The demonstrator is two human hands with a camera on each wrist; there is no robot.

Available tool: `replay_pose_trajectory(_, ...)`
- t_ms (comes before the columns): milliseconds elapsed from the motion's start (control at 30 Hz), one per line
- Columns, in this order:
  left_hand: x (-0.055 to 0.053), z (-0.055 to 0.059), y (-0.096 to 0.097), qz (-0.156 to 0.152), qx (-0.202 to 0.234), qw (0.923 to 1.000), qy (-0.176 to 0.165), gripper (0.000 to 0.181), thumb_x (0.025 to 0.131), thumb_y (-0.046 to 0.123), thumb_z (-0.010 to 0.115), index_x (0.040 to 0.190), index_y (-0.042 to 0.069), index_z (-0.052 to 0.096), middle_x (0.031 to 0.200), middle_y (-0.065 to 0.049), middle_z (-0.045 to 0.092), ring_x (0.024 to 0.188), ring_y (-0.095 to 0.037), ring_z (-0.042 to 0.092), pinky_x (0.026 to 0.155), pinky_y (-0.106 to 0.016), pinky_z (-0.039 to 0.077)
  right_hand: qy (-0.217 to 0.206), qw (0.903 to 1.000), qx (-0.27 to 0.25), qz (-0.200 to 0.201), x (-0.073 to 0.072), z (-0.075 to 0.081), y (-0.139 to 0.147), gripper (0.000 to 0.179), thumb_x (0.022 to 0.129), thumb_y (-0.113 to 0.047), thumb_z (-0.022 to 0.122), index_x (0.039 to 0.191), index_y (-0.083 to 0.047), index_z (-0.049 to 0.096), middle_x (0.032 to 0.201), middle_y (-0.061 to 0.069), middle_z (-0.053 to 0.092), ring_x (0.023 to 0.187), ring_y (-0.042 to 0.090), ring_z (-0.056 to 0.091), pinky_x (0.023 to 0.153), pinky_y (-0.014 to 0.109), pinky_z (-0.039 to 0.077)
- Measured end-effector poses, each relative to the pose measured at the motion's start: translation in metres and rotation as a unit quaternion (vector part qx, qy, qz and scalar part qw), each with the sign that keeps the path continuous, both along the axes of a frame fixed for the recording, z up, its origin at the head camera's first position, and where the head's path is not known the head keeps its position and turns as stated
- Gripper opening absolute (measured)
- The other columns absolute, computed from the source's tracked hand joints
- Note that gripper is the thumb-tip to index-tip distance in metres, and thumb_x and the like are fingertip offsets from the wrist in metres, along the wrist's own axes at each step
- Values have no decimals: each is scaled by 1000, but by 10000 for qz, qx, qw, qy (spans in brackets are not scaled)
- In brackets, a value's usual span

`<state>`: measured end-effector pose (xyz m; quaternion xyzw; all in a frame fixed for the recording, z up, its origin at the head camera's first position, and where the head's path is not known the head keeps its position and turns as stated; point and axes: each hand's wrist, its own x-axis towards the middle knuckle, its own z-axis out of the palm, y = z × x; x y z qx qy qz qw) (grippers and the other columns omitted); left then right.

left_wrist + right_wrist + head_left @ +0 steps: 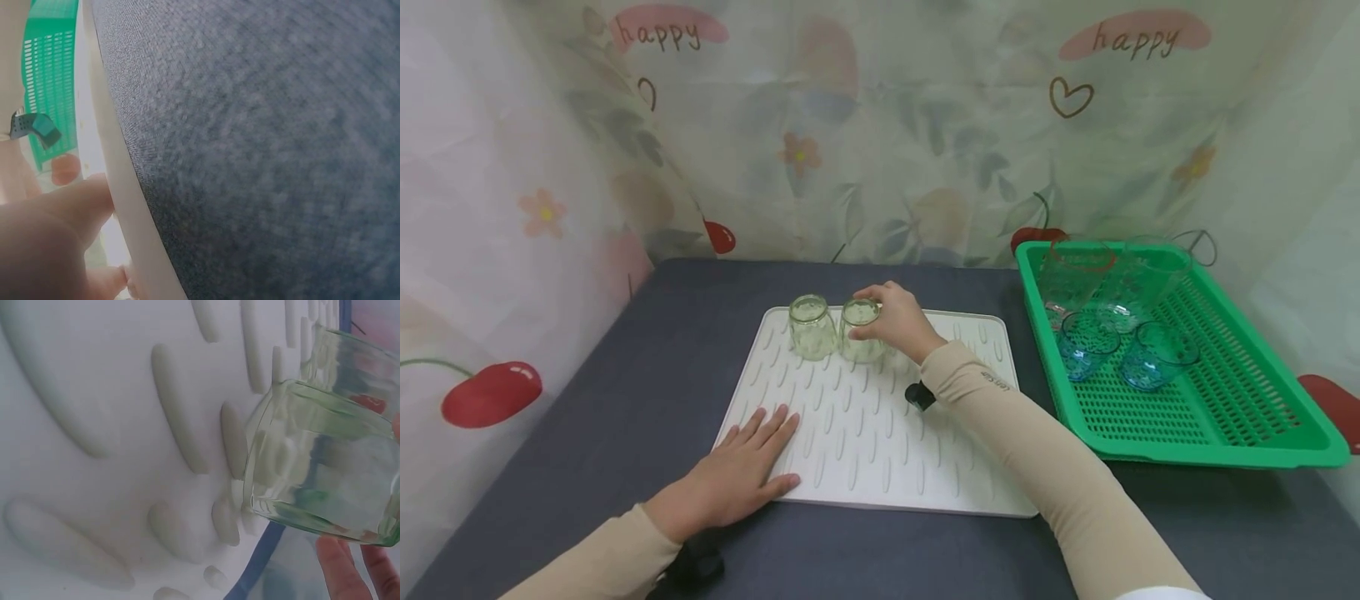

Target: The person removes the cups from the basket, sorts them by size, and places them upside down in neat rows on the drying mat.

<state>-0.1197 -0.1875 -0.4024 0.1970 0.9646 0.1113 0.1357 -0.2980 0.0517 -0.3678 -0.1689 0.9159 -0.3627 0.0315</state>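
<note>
A pale green glass (859,343) stands upside down on the white ridged mat (880,433), toward its far edge. My right hand (901,323) grips it near its upturned base, thumb on the near side and fingers behind. In the right wrist view the glass (325,469) has its rim against the mat, with fingertips (340,565) along its side. Just left of it stands a second pale green glass (811,332), also inverted. My left hand (737,471) lies flat with spread fingers on the mat's near left corner.
At the right sits a green perforated basket (1225,417). It holds two blue-tinted glasses (1159,358) and taller clear ones, one with a red rim (1078,267). A dark cloth (677,375) covers the table, and a printed curtain (887,125) hangs behind.
</note>
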Motion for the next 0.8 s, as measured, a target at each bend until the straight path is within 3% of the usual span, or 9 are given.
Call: replay_pose_trajectory(800, -2, -1, -2, -101, 20, 9999, -24, 77, 95, 52, 52, 153, 7, 26, 160, -17, 21, 146, -44, 15, 110, -66, 20, -229, 9988, -417, -144, 1, -7, -1, 62, 75, -26, 85, 131, -19, 60, 131, 7, 54, 121, 27, 51, 95, 43, 48)
